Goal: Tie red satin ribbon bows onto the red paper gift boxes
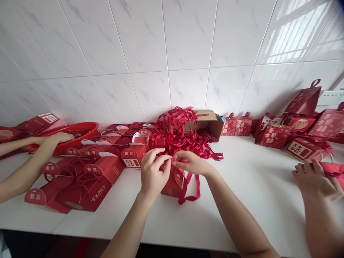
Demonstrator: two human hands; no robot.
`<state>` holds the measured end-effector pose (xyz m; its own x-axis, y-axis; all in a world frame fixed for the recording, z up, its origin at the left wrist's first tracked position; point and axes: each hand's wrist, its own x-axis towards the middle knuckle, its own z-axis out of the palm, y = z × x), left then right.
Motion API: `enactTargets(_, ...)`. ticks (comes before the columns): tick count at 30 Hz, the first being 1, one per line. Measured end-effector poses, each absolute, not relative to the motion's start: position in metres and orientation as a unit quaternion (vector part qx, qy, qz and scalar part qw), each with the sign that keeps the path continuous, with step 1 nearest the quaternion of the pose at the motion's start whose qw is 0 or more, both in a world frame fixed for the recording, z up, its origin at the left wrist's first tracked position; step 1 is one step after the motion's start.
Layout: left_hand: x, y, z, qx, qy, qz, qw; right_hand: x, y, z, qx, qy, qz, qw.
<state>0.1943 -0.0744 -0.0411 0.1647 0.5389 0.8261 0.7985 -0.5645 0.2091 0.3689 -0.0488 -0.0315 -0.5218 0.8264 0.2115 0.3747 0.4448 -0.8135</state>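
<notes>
My left hand (153, 172) and my right hand (192, 163) meet at the middle of the table, thumbs and fingertips pinched together on a red ribbon (191, 197). Below them stands a small red gift box (171, 187), partly hidden behind my left hand. The ribbon's loose part loops down to the right of the box onto the table. Just where the fingertips meet, the ribbon's shape is too small to make out. Right behind my hands lies a tangled heap of red ribbons (177, 134).
An open cardboard box (219, 129) lies behind the ribbons. Red gift boxes (91, 184) crowd the left; other decorated boxes (275, 136) stand at right. A co-worker's hands reach into a red basin (92, 129) at left. Another person's hand (315, 179) rests far right. A tiled wall (188, 43) closes the back.
</notes>
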Motion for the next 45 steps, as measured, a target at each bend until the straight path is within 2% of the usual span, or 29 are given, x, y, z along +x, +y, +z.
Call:
enactTargets(4,0.185,-0.083,-0.042,-0.754,-0.460,-0.461,0.083,0.375,-0.062,-0.016,-0.303,-0.735,0.438,0.420)
enactTargets(9,0.166,-0.092,-0.074,-0.751,-0.548,-0.364,-0.050,0.401,-0.101,0.006,-0.259,-0.648,0.428,0.575)
enactTargets(12,0.161,-0.094,-0.085,-0.701,-0.580,-0.387,-0.149,0.408,-0.114,0.011,-0.227,-0.637,0.418,0.606)
enactTargets(15,0.160,-0.097,-0.089,-0.650,-0.588,-0.437,-0.202,0.398,-0.105,0.006,-0.260,-0.682,0.419,0.541)
enactTargets(20,0.160,-0.104,-0.096,-0.606,-0.579,-0.489,-0.241,0.363,-0.070,-0.022,-0.381,-0.799,0.361,0.292)
enactTargets(23,0.162,-0.109,-0.098,-0.598,-0.570,-0.500,-0.260,0.346,-0.059,-0.039,-0.426,-0.810,0.343,0.211)
enactTargets(39,0.165,-0.127,-0.097,-0.596,-0.567,-0.496,-0.279,0.334,-0.060,-0.045,-0.410,-0.825,0.352,0.162)
enactTargets(45,0.158,-0.128,-0.088,-0.626,-0.574,-0.447,-0.279,0.332,-0.064,-0.044,-0.404,-0.827,0.359,0.157)
